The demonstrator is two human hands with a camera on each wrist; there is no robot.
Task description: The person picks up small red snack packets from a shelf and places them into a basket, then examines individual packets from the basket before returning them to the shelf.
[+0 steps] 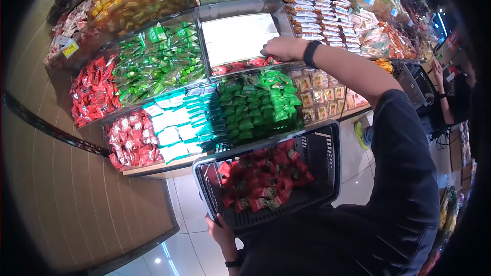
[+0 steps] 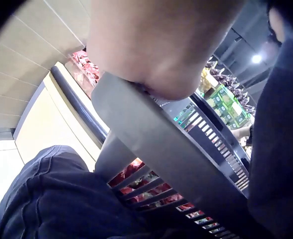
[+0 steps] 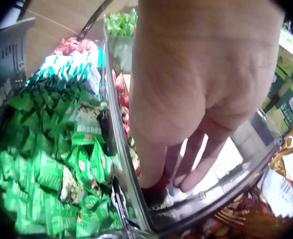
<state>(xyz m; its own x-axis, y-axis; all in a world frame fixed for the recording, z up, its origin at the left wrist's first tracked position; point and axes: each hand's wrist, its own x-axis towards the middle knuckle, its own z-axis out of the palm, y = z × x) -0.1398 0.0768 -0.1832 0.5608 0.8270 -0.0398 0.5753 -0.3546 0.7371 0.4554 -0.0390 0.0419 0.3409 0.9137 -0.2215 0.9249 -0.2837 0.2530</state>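
Note:
In the head view, my right hand (image 1: 284, 48) reaches over a bin with a white bottom (image 1: 239, 36), where red packets (image 1: 245, 65) lie along the near edge. The right wrist view shows the hand (image 3: 186, 114) with its fingers pointing down into the bin; a red packet (image 3: 170, 164) shows between thumb and fingers, partly hidden. My left hand (image 1: 223, 235) grips the near left rim of a black basket (image 1: 335, 161), which holds many red packets (image 1: 266, 174). From the left wrist, that hand (image 2: 156, 55) is seen curled over the basket's rim (image 2: 151, 129).
Green packets (image 1: 158, 53) fill the bin to the left. In front are green packets (image 1: 255, 105), teal and white packets (image 1: 184, 122) and red-and-white ones (image 1: 133, 140). White-and-brown packets (image 1: 307, 15) lie right. Another person's arm (image 1: 444, 92) shows at the far right.

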